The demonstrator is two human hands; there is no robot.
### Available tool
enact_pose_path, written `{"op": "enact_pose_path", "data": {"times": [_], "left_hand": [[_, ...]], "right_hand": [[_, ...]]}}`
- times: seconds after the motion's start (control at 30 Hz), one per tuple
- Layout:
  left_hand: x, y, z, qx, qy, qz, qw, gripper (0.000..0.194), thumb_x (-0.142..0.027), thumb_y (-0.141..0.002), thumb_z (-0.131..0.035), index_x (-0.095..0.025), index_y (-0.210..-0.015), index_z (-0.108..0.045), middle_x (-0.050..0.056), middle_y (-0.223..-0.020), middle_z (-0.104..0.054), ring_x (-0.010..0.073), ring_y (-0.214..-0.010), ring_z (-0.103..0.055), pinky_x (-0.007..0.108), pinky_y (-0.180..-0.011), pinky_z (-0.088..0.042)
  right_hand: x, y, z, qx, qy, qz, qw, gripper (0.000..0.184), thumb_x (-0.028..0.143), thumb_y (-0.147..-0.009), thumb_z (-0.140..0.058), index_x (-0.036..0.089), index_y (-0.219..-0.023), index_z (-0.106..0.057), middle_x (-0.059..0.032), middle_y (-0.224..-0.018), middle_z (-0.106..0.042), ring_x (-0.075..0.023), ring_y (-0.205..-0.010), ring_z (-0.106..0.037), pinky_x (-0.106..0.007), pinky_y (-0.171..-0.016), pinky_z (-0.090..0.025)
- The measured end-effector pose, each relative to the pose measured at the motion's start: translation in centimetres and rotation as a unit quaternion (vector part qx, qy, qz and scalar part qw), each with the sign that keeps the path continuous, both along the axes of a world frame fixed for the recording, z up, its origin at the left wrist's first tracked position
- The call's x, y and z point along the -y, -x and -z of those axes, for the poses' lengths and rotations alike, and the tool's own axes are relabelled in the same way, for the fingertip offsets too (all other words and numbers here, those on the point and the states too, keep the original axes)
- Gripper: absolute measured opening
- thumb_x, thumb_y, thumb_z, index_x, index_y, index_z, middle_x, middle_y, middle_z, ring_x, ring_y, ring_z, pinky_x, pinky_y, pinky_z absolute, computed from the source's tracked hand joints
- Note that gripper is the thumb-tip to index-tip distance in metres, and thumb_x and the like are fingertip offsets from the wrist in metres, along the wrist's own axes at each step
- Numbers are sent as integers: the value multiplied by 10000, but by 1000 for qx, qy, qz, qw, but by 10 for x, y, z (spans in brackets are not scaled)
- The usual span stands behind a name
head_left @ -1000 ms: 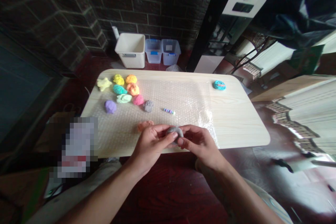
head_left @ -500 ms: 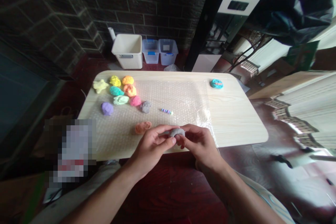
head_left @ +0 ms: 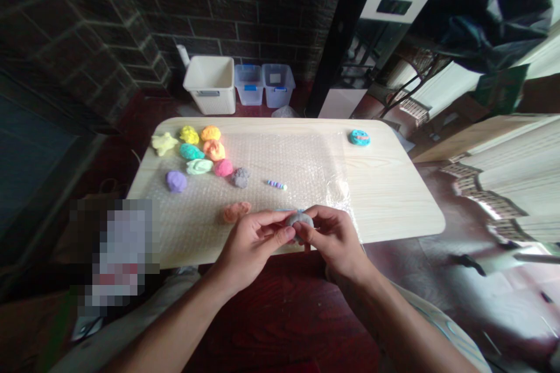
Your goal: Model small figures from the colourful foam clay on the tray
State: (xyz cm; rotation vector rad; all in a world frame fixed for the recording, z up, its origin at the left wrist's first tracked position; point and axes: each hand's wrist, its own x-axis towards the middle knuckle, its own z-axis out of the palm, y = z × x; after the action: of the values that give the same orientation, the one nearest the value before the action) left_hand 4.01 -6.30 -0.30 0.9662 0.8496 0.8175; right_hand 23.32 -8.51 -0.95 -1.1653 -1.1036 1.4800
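Note:
A small grey lump of modelling clay [head_left: 300, 220] is pinched between my left hand [head_left: 258, 239] and my right hand [head_left: 335, 239], above the table's near edge. Both thumbs press on its near side, while fingers wrap its far side. Just beyond the hands a bit of something blue shows, too small to name. Left of my left hand lies a brownish-orange clay lump [head_left: 237, 211]. A short striped roll [head_left: 277, 185] of purple, blue and pale green rests on the bubble wrap [head_left: 289, 154] ahead of my hands.
Several coloured clay lumps sit at the table's left, among them a purple one [head_left: 176, 181], a pink one [head_left: 223, 168] and a grey one [head_left: 241, 177]. A blue clay disc [head_left: 359, 137] lies at the far right. Bins [head_left: 210, 84] stand behind the table, beside a water dispenser [head_left: 371, 41].
The grey clay between my fingers has turned and shows a rounder outline. My right thumb now lies across its near face. A bit of blue has appeared behind the hands.

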Motion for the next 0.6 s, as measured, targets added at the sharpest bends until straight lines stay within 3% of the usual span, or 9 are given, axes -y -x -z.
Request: {"op": "enact_pose_path", "data": {"times": [0.27,0.6], "left_hand": [[1,0,1,4,-13,-10,1000,288,-314,-909,-844,-159,-1151,-830,101,-1038,-855,233,-922,-817,351,-883,-683],[2,0,1,4,-26,-13,1000,283,-310,-907,-849,-153,-1141,-831,108,-1069,-857,242,-957,-822,341,-902,-679]], "right_hand": [[2,3,1,1,18,-8,1000,356,507,-865,-867,166,-873,-764,-27,-710,-709,-133,-601,-598,-245,-531,-490],[1,1,2,-9,4,-12,1000,343,483,-865,-873,160,-835,-762,-15,-664,-690,-116,-558,-562,-244,-522,-470]]}}
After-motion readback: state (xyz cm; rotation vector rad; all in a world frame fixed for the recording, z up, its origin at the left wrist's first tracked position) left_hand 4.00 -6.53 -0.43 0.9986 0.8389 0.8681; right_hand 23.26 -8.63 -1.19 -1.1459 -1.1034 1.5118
